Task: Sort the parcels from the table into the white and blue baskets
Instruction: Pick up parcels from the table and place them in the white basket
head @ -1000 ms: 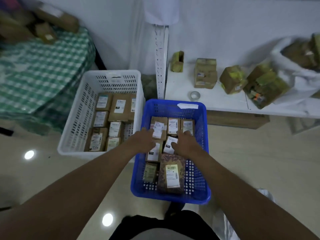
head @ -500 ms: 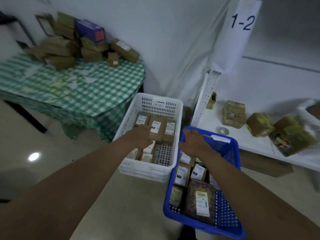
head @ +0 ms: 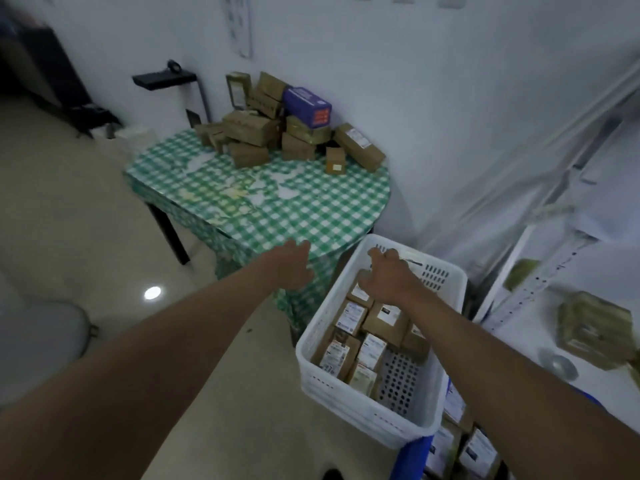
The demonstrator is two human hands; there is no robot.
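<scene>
A pile of brown parcels [head: 277, 133] sits at the back of the green-checked table [head: 294, 209], upper centre of the frame. At centre right, the white basket [head: 346, 393] holds labelled boxes. The blue basket [head: 412, 459] shows only at the bottom right edge, with more parcels inside. The left hand [head: 294, 268] reaches over the table's near edge, fingers loosely spread and empty. The right hand [head: 388, 275] hovers above the white basket, fingers loosely curled, holding nothing.

Single head-worn wide-angle view, looking forward and steeply down past both outstretched forearms. Close above the white basket [head: 349, 393] at 5 o'clock, farther from the checked tabletop [head: 277, 206] at 12 o'clock. No second view, so no shared area; edges bowed, slightly blurred.
</scene>
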